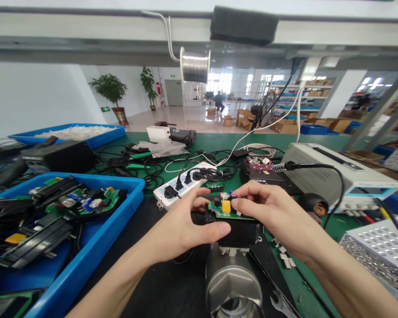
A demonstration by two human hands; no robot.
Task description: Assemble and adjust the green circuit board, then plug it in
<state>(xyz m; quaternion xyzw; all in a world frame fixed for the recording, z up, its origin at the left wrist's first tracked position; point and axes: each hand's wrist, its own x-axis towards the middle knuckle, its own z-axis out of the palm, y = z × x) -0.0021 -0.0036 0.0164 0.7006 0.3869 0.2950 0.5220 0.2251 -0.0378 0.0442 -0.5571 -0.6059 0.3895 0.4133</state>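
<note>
- Green circuit board (234, 215) at centre of frame, seated on top of the black housing (240, 232); yellow block component (226, 206) on its face
- Left hand (192, 221), left of centre: curved in a wide C round the left end of the housing, thumb along its front, fingers behind; board lies just right of the palm, above the thumb
- Right hand (272, 205), right of centre: thumb and forefinger drawn nearly together over the board's right half, board beneath and left of the fingertips; cannot tell whether a small part is pinched
- Metal fitting (234, 280) below the housing, lower centre
- Wrench (280, 304) at lower right of the fitting
- White power strip (185, 189) beyond the left hand; blue bin (119, 179) of boards at left; soldering iron (287, 166) at right, beyond the right hand
</note>
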